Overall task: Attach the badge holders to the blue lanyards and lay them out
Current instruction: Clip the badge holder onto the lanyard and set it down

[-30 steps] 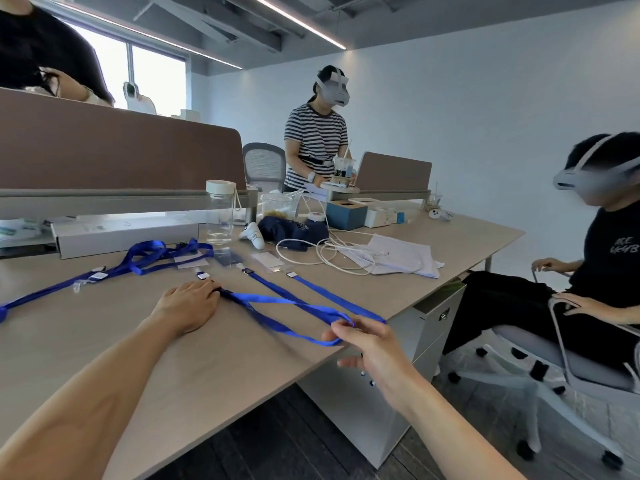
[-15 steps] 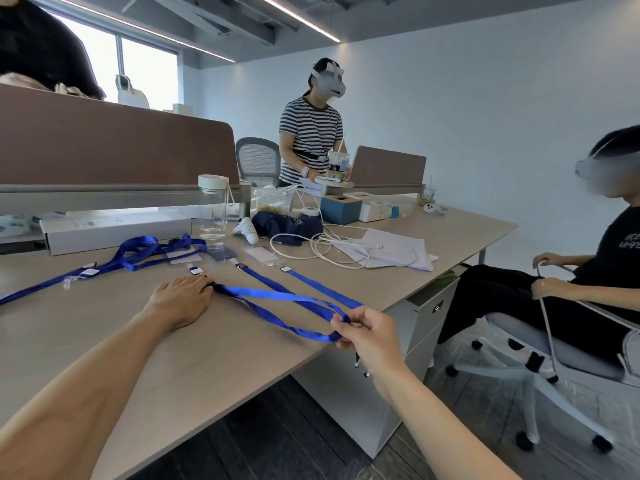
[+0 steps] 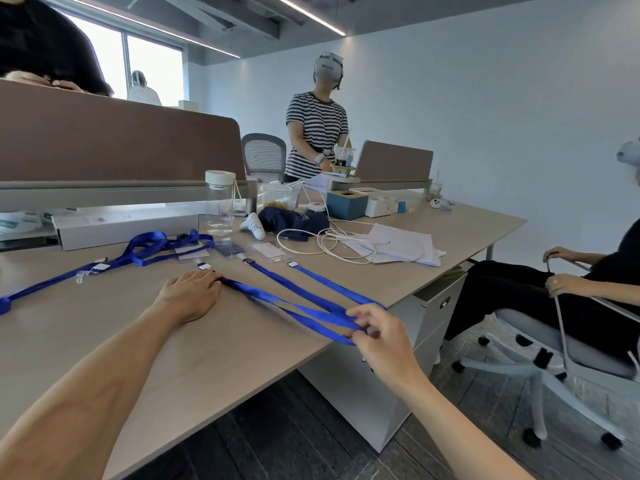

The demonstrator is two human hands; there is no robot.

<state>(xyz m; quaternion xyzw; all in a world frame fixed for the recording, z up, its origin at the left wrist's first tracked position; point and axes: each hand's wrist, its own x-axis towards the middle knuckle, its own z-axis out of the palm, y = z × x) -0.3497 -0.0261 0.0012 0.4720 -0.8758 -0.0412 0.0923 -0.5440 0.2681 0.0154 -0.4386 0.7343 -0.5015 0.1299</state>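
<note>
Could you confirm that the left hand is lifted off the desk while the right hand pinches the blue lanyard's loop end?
Not quite: in the head view the left hand rests flat on the desk, pressing down the blue lanyard near its clip end. The right hand does pinch its loop end.

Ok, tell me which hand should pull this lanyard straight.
Right. The right hand pinches the loop end of the blue lanyard; the left hand lies flat, pinning its other end.
</note>
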